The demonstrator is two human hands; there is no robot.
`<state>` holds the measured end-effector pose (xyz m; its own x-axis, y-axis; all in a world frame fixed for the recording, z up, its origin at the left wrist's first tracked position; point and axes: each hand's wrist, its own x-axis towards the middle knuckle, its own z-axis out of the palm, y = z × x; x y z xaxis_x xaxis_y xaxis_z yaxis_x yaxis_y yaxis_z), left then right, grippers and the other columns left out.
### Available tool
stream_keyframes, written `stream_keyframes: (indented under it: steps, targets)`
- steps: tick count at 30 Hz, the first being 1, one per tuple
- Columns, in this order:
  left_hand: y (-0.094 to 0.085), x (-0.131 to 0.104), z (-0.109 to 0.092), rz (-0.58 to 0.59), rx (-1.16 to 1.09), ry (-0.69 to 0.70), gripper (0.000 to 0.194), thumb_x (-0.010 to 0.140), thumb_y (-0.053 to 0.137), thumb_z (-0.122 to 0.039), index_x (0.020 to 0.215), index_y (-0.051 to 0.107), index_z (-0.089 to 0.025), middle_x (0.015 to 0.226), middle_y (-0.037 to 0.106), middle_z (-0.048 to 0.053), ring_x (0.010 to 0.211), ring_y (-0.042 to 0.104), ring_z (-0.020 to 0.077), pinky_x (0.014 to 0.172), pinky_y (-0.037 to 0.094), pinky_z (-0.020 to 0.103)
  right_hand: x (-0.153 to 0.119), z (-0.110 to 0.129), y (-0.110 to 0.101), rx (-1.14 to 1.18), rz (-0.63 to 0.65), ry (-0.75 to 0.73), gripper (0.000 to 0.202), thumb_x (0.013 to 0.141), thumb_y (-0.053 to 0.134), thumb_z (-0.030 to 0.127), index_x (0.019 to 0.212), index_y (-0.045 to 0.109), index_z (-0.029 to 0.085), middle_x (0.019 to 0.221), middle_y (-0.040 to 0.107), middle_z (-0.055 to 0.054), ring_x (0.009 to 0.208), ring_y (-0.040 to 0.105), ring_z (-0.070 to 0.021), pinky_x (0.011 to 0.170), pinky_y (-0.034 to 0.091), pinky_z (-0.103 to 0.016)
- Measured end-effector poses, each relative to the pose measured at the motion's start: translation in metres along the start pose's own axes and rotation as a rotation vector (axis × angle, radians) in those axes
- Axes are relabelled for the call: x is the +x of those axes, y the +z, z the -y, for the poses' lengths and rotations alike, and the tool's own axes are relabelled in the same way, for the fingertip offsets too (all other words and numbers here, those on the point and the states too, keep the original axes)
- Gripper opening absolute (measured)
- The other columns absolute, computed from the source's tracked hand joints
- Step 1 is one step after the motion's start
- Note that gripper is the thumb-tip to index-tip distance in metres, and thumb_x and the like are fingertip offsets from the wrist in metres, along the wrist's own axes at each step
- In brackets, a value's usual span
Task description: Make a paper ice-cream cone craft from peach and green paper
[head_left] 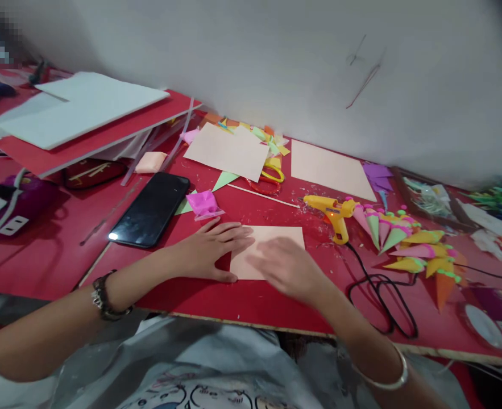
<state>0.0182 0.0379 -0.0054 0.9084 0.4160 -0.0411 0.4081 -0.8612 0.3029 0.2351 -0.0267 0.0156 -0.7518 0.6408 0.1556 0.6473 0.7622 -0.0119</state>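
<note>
A pale peach sheet of paper (291, 241) lies on the red tabletop close to the front edge. My left hand (210, 247) rests flat with its fingers stretched out, the fingertips on the sheet's left side. Over the middle of the same sheet is my right hand (287, 270), its fingers bent and smeared by motion, so whether they hold anything is hidden. Just beyond the left hand sits a small bright pink packet (203, 204). A yellow hot glue gun (331, 215) lies to the right of the sheet, its black cord looping below.
A black phone (150, 210) lies left of my hands. Farther back are two more peach sheets (229, 150), scissors (272, 179) and paper scraps. Small decorated paper cones (425, 253) cluster at the right. White boards (88, 108) are stacked at the far left. A wall stands behind.
</note>
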Motion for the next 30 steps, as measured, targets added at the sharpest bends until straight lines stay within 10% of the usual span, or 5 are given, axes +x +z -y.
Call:
stream_keyframes:
  steps: [8,30]
  targets:
    - [-0.005,0.000,-0.005,0.044,-0.007,-0.031,0.068,0.076,0.045,-0.053,0.133,0.019,-0.029,0.141,0.020,0.001,0.129,0.014,0.0208,0.104,0.000,0.039,-0.016,0.037,0.010,0.151,0.086,0.056,0.042,0.085,0.037,0.041,0.118,0.045,0.017,0.110,0.054,-0.008,0.099,0.044,-0.0219,0.084,0.037,-0.037]
    - [-0.005,0.001,-0.005,0.088,-0.022,-0.050,0.070,0.076,0.042,-0.056,0.134,0.013,-0.029,0.142,0.016,-0.002,0.130,0.009,0.0201,0.104,-0.004,0.039,-0.104,0.019,-0.007,0.020,-0.063,0.427,0.029,0.080,0.046,0.032,0.100,0.062,0.017,0.098,0.061,-0.010,0.091,0.056,-0.0207,0.078,0.046,-0.034]
